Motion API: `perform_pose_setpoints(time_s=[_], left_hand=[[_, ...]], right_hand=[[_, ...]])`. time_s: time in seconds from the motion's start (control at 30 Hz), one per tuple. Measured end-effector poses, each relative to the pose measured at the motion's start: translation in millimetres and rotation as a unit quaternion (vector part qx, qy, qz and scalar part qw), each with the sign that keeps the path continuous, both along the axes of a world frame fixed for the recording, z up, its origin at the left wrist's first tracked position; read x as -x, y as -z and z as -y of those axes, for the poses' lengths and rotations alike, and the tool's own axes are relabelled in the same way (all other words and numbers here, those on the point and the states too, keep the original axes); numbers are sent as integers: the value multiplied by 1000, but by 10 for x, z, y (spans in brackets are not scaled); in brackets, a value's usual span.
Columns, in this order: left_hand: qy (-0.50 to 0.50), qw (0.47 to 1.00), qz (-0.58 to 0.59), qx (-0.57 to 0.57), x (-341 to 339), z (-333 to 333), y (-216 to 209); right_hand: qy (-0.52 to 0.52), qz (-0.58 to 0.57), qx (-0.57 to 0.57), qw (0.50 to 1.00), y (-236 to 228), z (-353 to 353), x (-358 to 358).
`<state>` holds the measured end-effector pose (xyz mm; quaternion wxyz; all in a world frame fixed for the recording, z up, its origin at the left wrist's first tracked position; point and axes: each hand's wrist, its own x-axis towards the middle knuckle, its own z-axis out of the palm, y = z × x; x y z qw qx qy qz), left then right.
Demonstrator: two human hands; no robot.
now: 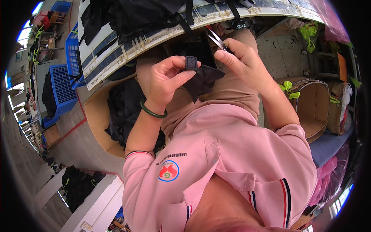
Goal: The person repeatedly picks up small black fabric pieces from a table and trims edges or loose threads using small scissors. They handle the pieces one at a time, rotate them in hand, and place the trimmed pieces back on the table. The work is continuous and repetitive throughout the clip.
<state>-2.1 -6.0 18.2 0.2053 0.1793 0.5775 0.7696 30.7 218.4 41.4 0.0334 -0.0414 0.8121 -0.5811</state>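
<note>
My left hand [170,75] pinches a black fabric piece [201,81] between thumb and fingers. At the top of that piece, a short strap end [191,63] with a stitched cross stands above my fingertips. The rest of the cloth hangs over my lap in loose folds. To the right, my right hand [242,58] is closed around small thread snips [218,41], their two bright blades pointing up and left, slightly apart. The blades are clear of the fabric. Most of the snips' handle is hidden in my palm.
Black cloth and straps [143,19] are piled on the worn table [154,44] ahead. A cardboard box [96,112] of black pieces stands at my left, near blue crates [62,91]. Another cardboard box [315,108] is at my right, with bright green strips beside it.
</note>
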Motion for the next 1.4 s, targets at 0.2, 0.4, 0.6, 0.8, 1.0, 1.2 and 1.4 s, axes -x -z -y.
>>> perform_pose_setpoints(time_s=[0.2, 0.4, 0.6, 0.8, 1.0, 1.2, 1.4], left_hand=[[7, 1000, 24, -2, 0, -1, -3], [25, 998, 48, -29, 14, 40, 14], [106, 987, 113, -29, 81, 109, -8], [138, 983, 111, -46, 148, 149, -19], [154, 982, 99, -48, 166, 170, 0], [154, 981, 108, -55, 169, 174, -10], [157, 981, 103, -55, 174, 170, -7]], right_hand=[[-19, -16, -39, 999, 94, 43, -39], [-77, -81, -67, 991, 91, 48, -24], [-143, -133, -98, 976, 42, 4, -1], [-170, -133, -118, 969, -15, -2, 22], [-181, -130, -120, 967, -34, -3, 37], [-191, -117, -127, 966, -45, -19, 44], [-197, -112, -114, 967, -66, -18, 45]])
